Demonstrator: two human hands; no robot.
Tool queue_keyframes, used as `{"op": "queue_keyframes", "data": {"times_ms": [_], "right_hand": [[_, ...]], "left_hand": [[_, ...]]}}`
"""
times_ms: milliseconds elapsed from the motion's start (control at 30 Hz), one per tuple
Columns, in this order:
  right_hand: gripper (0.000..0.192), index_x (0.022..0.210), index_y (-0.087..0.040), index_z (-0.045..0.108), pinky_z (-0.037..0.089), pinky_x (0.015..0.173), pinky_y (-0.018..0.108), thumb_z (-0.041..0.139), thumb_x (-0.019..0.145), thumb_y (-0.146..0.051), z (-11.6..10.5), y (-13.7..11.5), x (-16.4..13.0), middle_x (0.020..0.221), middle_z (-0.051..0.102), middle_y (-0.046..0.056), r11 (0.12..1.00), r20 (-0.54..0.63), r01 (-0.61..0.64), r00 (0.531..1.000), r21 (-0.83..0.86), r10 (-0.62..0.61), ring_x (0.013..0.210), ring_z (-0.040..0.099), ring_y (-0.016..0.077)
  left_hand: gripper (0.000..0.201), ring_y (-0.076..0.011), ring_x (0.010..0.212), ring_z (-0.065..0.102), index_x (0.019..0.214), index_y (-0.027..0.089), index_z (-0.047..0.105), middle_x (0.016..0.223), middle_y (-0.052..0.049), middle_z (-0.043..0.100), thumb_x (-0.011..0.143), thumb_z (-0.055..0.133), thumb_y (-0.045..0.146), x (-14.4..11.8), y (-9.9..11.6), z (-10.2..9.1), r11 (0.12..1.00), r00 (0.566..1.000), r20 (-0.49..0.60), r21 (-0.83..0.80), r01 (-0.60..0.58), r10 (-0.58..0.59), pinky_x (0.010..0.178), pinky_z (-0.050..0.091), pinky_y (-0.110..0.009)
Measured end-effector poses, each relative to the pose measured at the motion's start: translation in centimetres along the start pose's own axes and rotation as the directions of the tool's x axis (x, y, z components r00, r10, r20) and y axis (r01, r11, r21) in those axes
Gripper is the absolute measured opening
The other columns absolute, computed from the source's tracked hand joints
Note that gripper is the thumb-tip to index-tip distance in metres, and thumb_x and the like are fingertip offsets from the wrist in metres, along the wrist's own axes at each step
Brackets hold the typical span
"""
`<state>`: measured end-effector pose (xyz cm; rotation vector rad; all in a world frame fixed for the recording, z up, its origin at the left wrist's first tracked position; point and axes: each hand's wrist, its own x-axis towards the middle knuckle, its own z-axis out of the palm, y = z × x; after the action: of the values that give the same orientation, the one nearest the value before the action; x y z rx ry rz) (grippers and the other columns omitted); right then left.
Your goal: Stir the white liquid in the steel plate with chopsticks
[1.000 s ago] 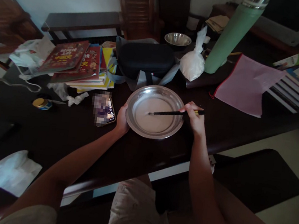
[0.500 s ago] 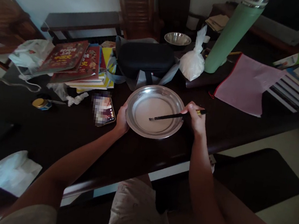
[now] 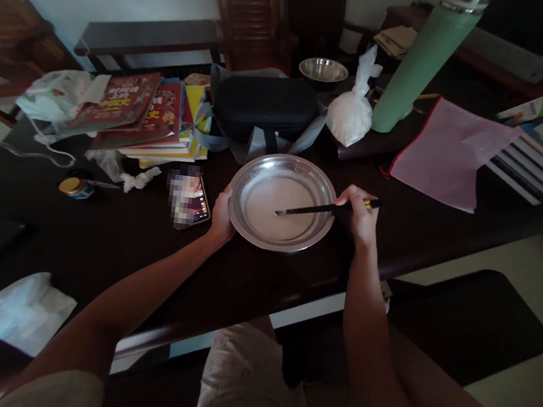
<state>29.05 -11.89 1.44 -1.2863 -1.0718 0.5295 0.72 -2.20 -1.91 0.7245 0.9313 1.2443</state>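
A shiny metal basin (image 3: pixel 317 237) sits on the dark table in front of me, with a whitish liquid (image 3: pixel 272 194) in its bottom. My left hand (image 3: pixel 223 214) grips the basin's left rim, thumb at the edge and the other fingers mostly hidden beneath. Over the right rim, my right hand (image 3: pixel 360 214) pinches black chopsticks (image 3: pixel 313 209) with gold marks near the thick end. They slant down to the left, and their whitened tips meet the liquid near the middle. Whether both sticks lie exactly together is hard to see.
A phone (image 3: pixel 197 204) lies left of the basin, near a small gold-lidded jar (image 3: pixel 75 187). Behind are stacked books (image 3: pixel 135 107), a black case (image 3: pixel 266 104), a tied bag of white powder (image 3: pixel 350 117), a green thermos (image 3: pixel 419 70) and a pink mesh pouch (image 3: pixel 448 152).
My right hand and the chopsticks have shifted slightly to the right, and the tips have moved a little right and up in the liquid. My left hand and the basin stay put.
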Motion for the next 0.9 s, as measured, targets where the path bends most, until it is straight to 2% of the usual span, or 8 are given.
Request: {"op": "queue_keyframes", "data": {"times_ms": [100, 233, 367, 433, 533, 667, 800, 900], "right_hand": [[0.059, 0.064, -0.030, 0.075, 0.057, 0.084, 0.045, 0.073, 0.089, -0.083, 0.02, 0.11, 0.00, 0.069, 0.074, 0.001, 1.000, 0.051, 0.019, 0.999, -0.005, -0.019, 0.075, 0.069, 0.0233], [0.059, 0.063, -0.030, 0.076, 0.056, 0.085, 0.045, 0.070, 0.093, -0.081, -0.03, 0.13, -0.01, 0.067, 0.072, 0.001, 0.999, -0.017, 0.043, 0.999, 0.013, -0.043, 0.073, 0.068, 0.0220], [0.057, 0.063, -0.030, 0.076, 0.056, 0.083, 0.044, 0.072, 0.091, -0.080, -0.07, 0.00, -0.03, 0.070, 0.073, 0.001, 1.000, 0.069, 0.011, 0.998, 0.000, -0.011, 0.075, 0.069, 0.0218], [0.056, 0.066, -0.031, 0.077, 0.056, 0.085, 0.044, 0.073, 0.091, -0.080, -0.07, -0.04, -0.02, 0.071, 0.074, 0.001, 0.999, 0.048, 0.040, 0.998, -0.021, -0.039, 0.078, 0.069, 0.0225], [0.059, 0.063, -0.030, 0.074, 0.056, 0.081, 0.044, 0.070, 0.093, -0.081, -0.04, -0.04, -0.03, 0.066, 0.071, 0.001, 0.999, 0.000, 0.028, 1.000, 0.017, -0.028, 0.071, 0.067, 0.0215], [0.059, 0.064, -0.031, 0.075, 0.057, 0.084, 0.046, 0.071, 0.089, -0.084, 0.08, -0.08, -0.03, 0.070, 0.074, 0.001, 1.000, 0.063, 0.022, 0.998, -0.017, -0.021, 0.076, 0.069, 0.0231], [0.062, 0.062, -0.031, 0.073, 0.057, 0.085, 0.046, 0.068, 0.091, -0.085, 0.04, -0.09, 0.00, 0.067, 0.072, 0.001, 1.000, -0.006, 0.022, 1.000, -0.013, -0.022, 0.073, 0.069, 0.0228], [0.060, 0.062, -0.030, 0.074, 0.057, 0.083, 0.045, 0.072, 0.090, -0.083, 0.02, -0.05, -0.01, 0.067, 0.072, 0.001, 1.000, 0.050, 0.006, 0.999, 0.013, -0.007, 0.072, 0.069, 0.0225]], "left_hand": [[0.024, -0.0274, 0.095, 0.080, 0.090, 0.023, 0.076, 0.079, -0.001, 0.079, 0.086, 0.077, 0.046, -0.01, 0.08, -0.09, 1.000, 1.000, -0.006, 0.001, 0.015, -0.015, 0.087, 0.064, -0.036], [0.025, -0.0280, 0.101, 0.080, 0.091, 0.022, 0.076, 0.083, -0.002, 0.080, 0.084, 0.079, 0.046, 0.01, 0.05, -0.08, 1.000, 1.000, 0.006, 0.006, -0.007, 0.007, 0.092, 0.064, -0.036], [0.026, -0.0286, 0.105, 0.080, 0.090, 0.023, 0.075, 0.089, -0.003, 0.083, 0.085, 0.079, 0.048, 0.00, -0.03, -0.03, 1.000, 1.000, 0.012, 0.003, -0.009, 0.009, 0.093, 0.064, -0.036], [0.028, -0.0278, 0.102, 0.080, 0.090, 0.023, 0.074, 0.088, -0.002, 0.082, 0.086, 0.079, 0.051, 0.01, -0.04, -0.07, 1.000, 1.000, 0.009, 0.009, 0.008, -0.008, 0.091, 0.064, -0.036], [0.026, -0.0257, 0.097, 0.080, 0.090, 0.024, 0.075, 0.084, -0.001, 0.080, 0.086, 0.079, 0.048, 0.07, 0.01, -0.17, 1.000, 1.000, 0.010, 0.018, 0.010, -0.010, 0.089, 0.063, -0.034], [0.021, -0.0257, 0.098, 0.081, 0.090, 0.024, 0.076, 0.087, -0.002, 0.082, 0.086, 0.079, 0.044, 0.08, 0.07, -0.16, 1.000, 1.000, 0.012, 0.007, -0.019, 0.019, 0.091, 0.063, -0.034], [0.023, -0.0281, 0.102, 0.081, 0.090, 0.023, 0.077, 0.085, -0.004, 0.081, 0.086, 0.079, 0.046, -0.01, 0.06, -0.11, 1.000, 1.000, 0.020, -0.004, -0.005, 0.005, 0.092, 0.064, -0.036], [0.022, -0.0285, 0.103, 0.081, 0.089, 0.024, 0.076, 0.085, -0.003, 0.081, 0.085, 0.078, 0.045, -0.05, 0.11, -0.06, 1.000, 1.000, 0.026, -0.003, -0.006, 0.006, 0.094, 0.064, -0.036]]}}
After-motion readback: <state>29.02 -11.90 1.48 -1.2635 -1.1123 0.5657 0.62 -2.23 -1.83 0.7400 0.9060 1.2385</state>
